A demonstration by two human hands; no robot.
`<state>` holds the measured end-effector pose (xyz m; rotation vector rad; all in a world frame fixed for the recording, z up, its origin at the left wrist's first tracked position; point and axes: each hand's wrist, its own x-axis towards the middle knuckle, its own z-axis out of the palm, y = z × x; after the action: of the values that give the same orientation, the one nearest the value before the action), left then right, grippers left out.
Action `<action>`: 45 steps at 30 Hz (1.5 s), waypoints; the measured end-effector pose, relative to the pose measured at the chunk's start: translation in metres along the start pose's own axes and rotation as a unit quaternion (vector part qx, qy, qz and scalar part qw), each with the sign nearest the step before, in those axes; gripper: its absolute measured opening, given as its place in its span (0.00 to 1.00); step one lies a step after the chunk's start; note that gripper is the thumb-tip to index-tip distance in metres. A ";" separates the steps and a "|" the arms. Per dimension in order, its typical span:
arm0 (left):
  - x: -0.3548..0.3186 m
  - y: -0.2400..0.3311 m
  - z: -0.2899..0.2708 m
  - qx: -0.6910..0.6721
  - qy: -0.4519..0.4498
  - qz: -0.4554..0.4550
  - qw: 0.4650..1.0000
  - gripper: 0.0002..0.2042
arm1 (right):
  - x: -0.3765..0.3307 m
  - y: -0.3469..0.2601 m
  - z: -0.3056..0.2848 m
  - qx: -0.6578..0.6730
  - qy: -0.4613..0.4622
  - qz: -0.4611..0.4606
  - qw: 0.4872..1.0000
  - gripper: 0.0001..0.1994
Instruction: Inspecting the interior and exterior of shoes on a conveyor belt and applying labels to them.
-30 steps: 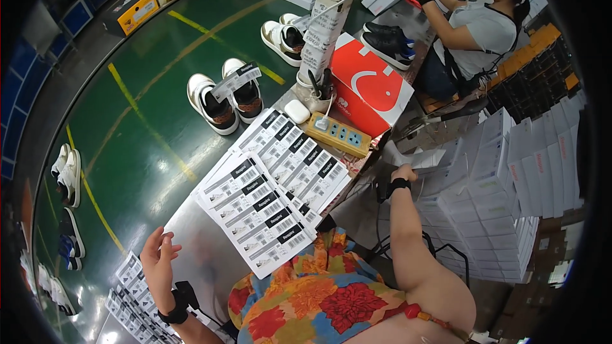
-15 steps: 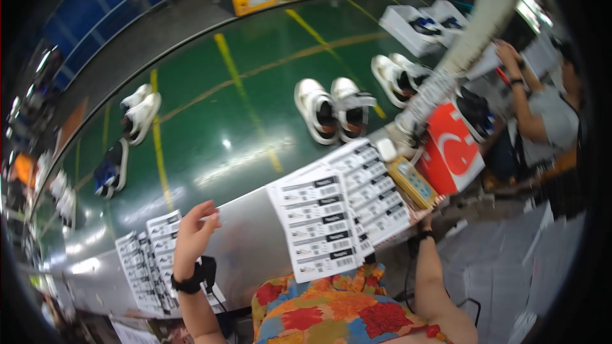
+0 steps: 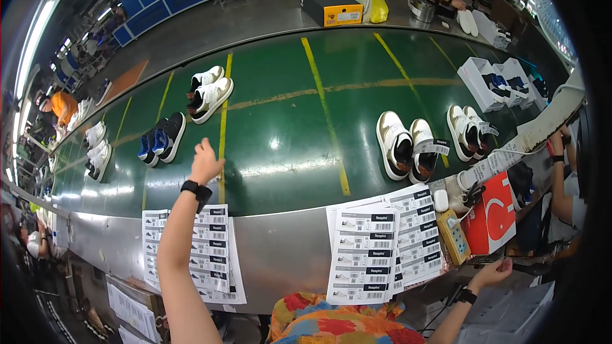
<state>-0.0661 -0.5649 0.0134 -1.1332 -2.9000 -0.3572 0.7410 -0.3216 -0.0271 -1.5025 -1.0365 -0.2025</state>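
My left hand [image 3: 206, 163] reaches out over the green conveyor belt [image 3: 274, 146], fingers loosely bent and apart, holding nothing I can see. Nearest to it are a pair of dark navy shoes [image 3: 167, 137] and a pair of white shoes [image 3: 212, 97] with dark linings. Under my left forearm lie sheets of printed labels [image 3: 210, 236] on the metal edge. My right hand [image 3: 494, 274] is at the right, below a yellow power strip [image 3: 453, 237], its fingers loosely spread with nothing visible in them. More label sheets [image 3: 362, 258] lie in front of me.
White strap shoes [image 3: 394, 145] stand on the belt at right, one bearing a label strip; another pair [image 3: 462, 132] stands beyond them. White boxes [image 3: 479, 83] hold shoes. A slanting pole [image 3: 542, 124] and red box [image 3: 489, 213] are at right. Other people work at both sides.
My left hand has moved forward from the metal edge to above the belt. My right hand has moved out to the right. The view has turned, shifting the shoes rightward in the picture.
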 end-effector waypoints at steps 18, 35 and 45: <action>0.180 -0.034 -0.027 0.348 -0.106 -0.059 0.930 0.37 | -0.164 -0.315 0.049 -0.108 -0.779 -0.381 0.486 0.46; -0.012 0.072 -0.134 -0.303 -0.172 0.136 0.927 0.20 | -0.165 -0.332 0.034 0.028 -0.726 -0.322 0.607 0.38; -0.280 0.185 -0.081 -0.208 -0.160 0.258 0.930 0.23 | -0.203 -0.339 -0.019 0.200 -0.791 -0.251 0.521 0.41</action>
<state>0.2585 -0.6382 0.1056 -2.1326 -2.6714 -0.8594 0.3972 -0.4824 0.0847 -0.5240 -2.6908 1.2215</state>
